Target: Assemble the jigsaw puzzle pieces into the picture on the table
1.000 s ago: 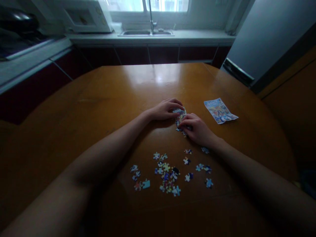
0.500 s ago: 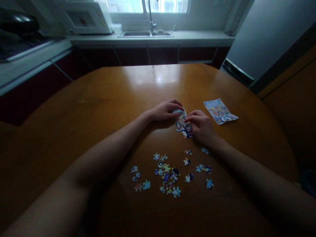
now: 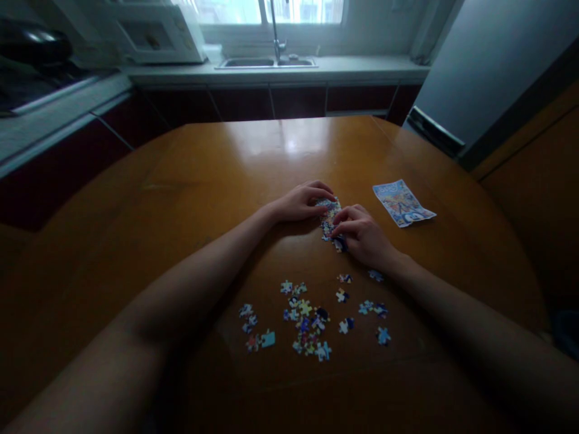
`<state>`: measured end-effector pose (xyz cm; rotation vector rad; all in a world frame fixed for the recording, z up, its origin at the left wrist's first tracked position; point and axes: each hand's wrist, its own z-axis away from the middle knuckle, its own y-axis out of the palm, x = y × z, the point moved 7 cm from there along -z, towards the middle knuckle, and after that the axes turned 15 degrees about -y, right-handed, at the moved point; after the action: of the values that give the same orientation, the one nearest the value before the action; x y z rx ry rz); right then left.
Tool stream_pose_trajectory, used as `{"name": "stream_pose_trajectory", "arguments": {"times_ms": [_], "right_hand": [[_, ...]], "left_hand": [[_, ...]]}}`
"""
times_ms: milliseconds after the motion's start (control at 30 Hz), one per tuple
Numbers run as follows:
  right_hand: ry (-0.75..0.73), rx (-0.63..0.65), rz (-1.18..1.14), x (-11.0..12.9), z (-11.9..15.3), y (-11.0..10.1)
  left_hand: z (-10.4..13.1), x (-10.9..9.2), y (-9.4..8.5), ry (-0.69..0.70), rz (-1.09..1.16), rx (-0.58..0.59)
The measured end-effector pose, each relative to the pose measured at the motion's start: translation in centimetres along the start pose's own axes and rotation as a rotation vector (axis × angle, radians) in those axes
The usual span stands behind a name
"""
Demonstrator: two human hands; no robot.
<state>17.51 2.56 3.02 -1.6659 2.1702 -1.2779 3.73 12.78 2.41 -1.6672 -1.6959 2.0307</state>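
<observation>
A partly joined jigsaw puzzle lies on the wooden table in front of me, its picture small and many-coloured. My left hand rests at its far left edge, thumb and fingers apart, fingertips touching the puzzle. From the right, my right hand reaches over the puzzle's near right part with bent fingers and covers some of it. Whether a piece is between those fingertips is hidden. Closer to me lies a loose cluster of puzzle pieces, and a few single pieces are scattered to its right.
A creased picture sheet lies right of the puzzle. Several pieces sit left of the cluster on the table. Beyond the table are a counter with a sink, a microwave and a refrigerator.
My right hand has shifted a little left, farther over the puzzle, and now covers more of its lower right part. My left hand stays in place.
</observation>
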Motion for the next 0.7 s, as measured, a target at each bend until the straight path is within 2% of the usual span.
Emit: {"name": "stream_pose_trajectory", "arguments": {"times_ms": [133, 333, 700], "right_hand": [[-0.015, -0.021, -0.002, 0.2, 0.0, -0.2], [-0.055, 0.072, -0.031, 0.3, 0.0, 0.6], [0.07, -0.021, 0.028, -0.4, 0.1, -0.4]], "left_hand": [[0.0, 0.1, 0.0, 0.002, 0.008, 0.0], [-0.1, 0.1, 0.0, 0.009, 0.019, 0.004], [0.0, 0.0, -0.1, -0.012, 0.035, 0.006]]}}
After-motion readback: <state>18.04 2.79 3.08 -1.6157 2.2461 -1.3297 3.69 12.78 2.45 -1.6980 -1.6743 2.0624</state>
